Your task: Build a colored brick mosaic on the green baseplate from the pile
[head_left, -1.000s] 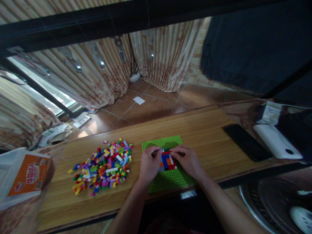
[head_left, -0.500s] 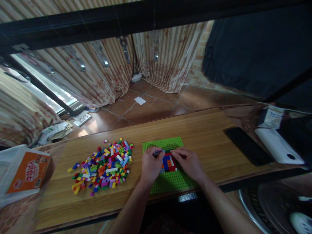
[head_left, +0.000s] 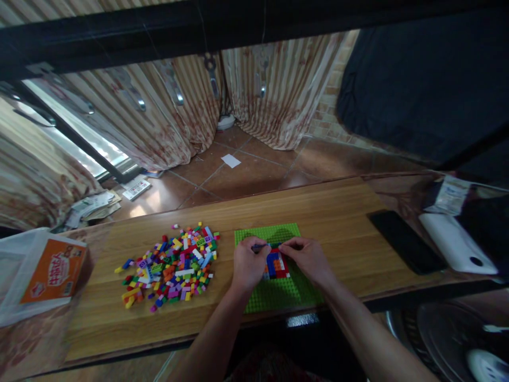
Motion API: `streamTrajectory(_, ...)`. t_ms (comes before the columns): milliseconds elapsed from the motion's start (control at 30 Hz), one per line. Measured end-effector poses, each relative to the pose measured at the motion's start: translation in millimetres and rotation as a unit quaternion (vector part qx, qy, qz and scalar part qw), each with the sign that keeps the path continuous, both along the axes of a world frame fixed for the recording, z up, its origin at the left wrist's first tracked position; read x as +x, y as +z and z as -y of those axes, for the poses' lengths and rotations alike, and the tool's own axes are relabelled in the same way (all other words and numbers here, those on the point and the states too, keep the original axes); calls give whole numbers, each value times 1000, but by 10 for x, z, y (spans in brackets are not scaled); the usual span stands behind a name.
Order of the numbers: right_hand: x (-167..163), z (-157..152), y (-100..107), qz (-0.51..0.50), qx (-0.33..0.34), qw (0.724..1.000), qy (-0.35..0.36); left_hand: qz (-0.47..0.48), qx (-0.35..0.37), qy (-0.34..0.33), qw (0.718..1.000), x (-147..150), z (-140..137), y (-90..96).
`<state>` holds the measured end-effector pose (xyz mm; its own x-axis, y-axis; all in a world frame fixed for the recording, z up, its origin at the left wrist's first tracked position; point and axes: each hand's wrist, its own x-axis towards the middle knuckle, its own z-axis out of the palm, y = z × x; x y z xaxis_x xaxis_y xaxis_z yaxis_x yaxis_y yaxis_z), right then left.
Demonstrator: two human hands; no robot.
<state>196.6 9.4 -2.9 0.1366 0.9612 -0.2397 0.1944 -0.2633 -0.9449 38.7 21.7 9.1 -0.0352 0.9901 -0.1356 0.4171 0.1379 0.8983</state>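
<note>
A green studded baseplate (head_left: 274, 298) lies in front of me, with a patch of red, blue, orange and white toy bricks (head_left: 275, 265) pressed onto its middle. My left hand (head_left: 247, 266) is over the plate's left side, thumb and forefinger pinched on a small dark brick (head_left: 257, 248). From the right, my right hand (head_left: 309, 261) reaches to the far edge of the patch, its fingertips closed together there. Whatever those fingertips hold, if anything, is too small to make out. Part of the patch is hidden by my hands.
Left of the plate spreads a heap of loose toy bricks (head_left: 175, 270) in many colours. A clear plastic box with an orange label (head_left: 53, 270) stands at the far left. To the right lie a black phone-like slab (head_left: 405, 241) and a white device (head_left: 457, 244).
Both hands stay over the brick patch with only slight finger shifts. The dark brick in my left fingers shows more plainly now. The whole view has shifted slightly.
</note>
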Motion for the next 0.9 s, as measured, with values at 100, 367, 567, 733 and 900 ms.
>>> streamTrajectory(100,4,-20,-11,11,12,1000,6,7,4,1,1000,1,6,17)
streamTrajectory(367,87,26,-81,-32,71,995,56,7,16,-11,1000,-26,-38,20)
streamTrajectory(567,94,50,-116,-33,104,992,66,0,19,-19,1000,-39,-65,-38)
streamTrajectory(733,82,33,-122,-16,121,990,65,3,24,-30,999,-58,-65,-36)
streamTrajectory(900,69,40,-135,4,132,989,63,4,27,-31,999,-66,-64,-33)
